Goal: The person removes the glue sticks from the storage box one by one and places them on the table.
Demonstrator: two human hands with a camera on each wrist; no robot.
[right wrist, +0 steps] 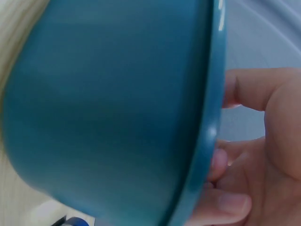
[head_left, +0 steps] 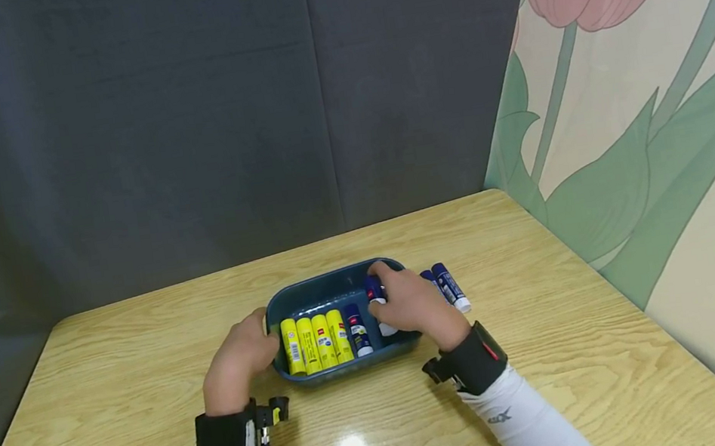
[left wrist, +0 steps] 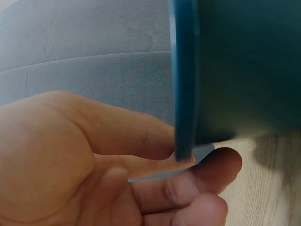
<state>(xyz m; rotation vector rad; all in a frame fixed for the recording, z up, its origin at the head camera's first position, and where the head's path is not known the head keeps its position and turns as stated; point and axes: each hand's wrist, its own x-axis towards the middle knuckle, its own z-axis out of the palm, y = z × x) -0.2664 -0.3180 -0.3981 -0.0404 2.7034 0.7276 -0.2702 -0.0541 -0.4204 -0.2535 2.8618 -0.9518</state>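
Observation:
A dark teal plastic bin (head_left: 344, 370) stands on the table, with several yellow glue sticks (head_left: 324, 340) side by side in its left part. Beside them lies a blue glue stick (head_left: 358, 329) with a white end. My left hand (head_left: 246, 349) pinches the bin's left rim (left wrist: 184, 84) between thumb and fingers. Inside the bin's right part, my right hand (head_left: 413, 303) holds another blue and white glue stick (head_left: 375, 289) between thumb and fingers. In the right wrist view the bin's wall (right wrist: 108, 108) hides that stick and the fingertips of the right hand (right wrist: 263, 155).
Two more blue glue sticks (head_left: 452, 287) lie on the wooden table (head_left: 129, 407) right of the bin, one partly behind the right hand. A dark cloth (head_left: 179, 126) hangs along the table's far edge. At the right is a wall (head_left: 664, 157) painted with tulips.

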